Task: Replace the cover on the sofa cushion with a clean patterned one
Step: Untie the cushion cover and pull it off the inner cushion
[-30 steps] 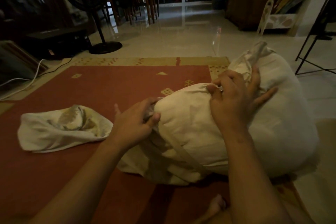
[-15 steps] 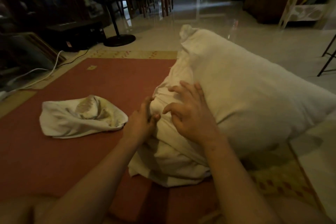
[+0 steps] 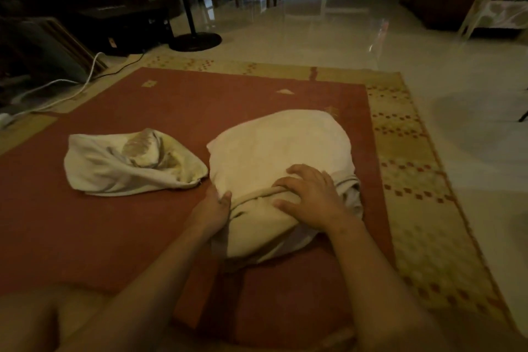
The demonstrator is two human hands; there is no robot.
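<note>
Cushion (image 3: 280, 151) lies flat on red rug (image 3: 143, 223), long axis near-to-far. Left hand (image 3: 215, 204) pinches its near-left cover edge; right hand (image 3: 311, 198) presses open-palmed on bunched near end. Crumpled patterned cover (image 3: 128, 164) lies just left.

One head-worn view looks forward and down, close over the rug (image 3: 143, 223), tiled floor (image 3: 343, 37) beyond.

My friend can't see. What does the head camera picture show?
Two hands press on a white cushion lying on a red rug: left hand at its edge, right hand on top. A crumpled cover lies to the left.
</note>
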